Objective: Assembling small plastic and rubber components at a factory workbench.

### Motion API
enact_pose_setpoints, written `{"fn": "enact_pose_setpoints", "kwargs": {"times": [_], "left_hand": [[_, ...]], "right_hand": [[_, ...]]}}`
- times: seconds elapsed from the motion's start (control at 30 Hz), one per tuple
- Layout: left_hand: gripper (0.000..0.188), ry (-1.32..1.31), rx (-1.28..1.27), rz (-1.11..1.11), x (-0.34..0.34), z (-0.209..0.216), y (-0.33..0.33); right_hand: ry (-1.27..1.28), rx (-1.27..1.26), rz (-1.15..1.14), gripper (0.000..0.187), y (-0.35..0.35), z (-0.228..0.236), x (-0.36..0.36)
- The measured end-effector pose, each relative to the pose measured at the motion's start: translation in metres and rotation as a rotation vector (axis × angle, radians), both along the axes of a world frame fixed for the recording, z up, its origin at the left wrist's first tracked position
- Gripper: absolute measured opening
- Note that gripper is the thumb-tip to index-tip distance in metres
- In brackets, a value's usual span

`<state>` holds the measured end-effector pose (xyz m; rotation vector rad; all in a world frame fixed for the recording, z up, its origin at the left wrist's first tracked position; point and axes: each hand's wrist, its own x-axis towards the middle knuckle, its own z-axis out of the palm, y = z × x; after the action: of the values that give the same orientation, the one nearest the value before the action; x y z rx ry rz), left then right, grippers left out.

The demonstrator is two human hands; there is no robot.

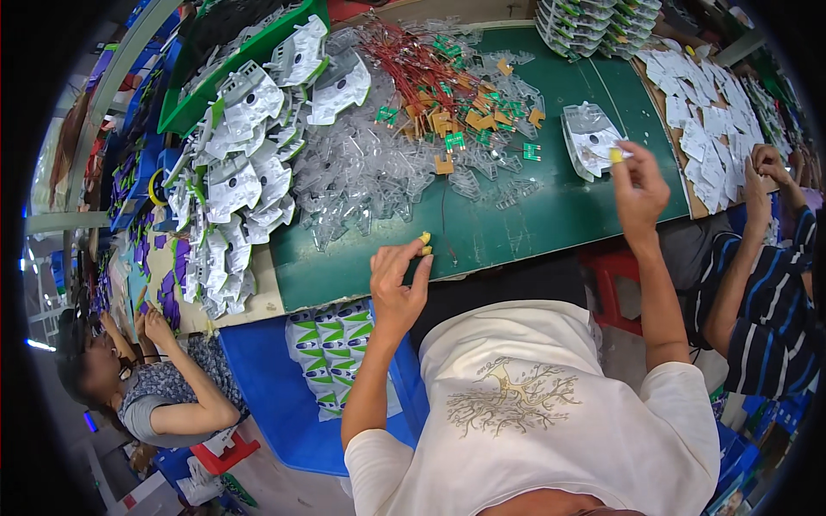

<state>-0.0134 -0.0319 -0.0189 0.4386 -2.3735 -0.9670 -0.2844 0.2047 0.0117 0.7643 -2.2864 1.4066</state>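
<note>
On the green tabletop [551, 202] lies a white and clear plastic housing [589, 142], towards the right. The bent fingers of my right hand [641, 191] are closed at its right edge, one tip wearing a yellow finger cover. My left hand [398, 288] hovers at the table's near edge, thumb and forefinger apart, with yellow covers on fingertips and nothing visible between them. Beyond it stretches a pile of clear plastic pieces [353, 176]. Red wires [400, 64] with small green boards [454, 140] and tan tabs [443, 165] lie on top of that pile.
White-and-green housings [245, 185] are heaped at left by a green bin [185, 90]. Stacked housings [572, 26] stand at the far right. White parts [701, 120] cover a board beyond. People work on both sides. A blue bin [275, 404] with packaged goods sits below.
</note>
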Motion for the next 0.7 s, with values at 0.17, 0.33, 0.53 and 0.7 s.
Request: {"fn": "enact_pose_setpoints", "kwargs": {"times": [0.17, 0.33, 0.53, 0.7], "left_hand": [[0.025, 0.027, -0.002, -0.013, -0.003, -0.002, 0.0], [0.022, 0.054, -0.02, -0.013, 0.006, -0.003, 0.002], [0.021, 0.093, -0.068, 0.02, 0.004, -0.006, 0.002], [0.021, 0.102, -0.08, 0.028, 0.002, -0.007, 0.003]], "right_hand": [[0.092, 0.214, 0.324, 0.016, -0.086, 0.004, 0.03], [0.149, 0.41, 0.303, 0.015, -0.113, -0.017, 0.025], [0.063, 0.387, 0.336, 0.013, -0.102, 0.0, 0.026], [0.187, 0.488, 0.34, 0.013, -0.115, -0.012, 0.017]]}}
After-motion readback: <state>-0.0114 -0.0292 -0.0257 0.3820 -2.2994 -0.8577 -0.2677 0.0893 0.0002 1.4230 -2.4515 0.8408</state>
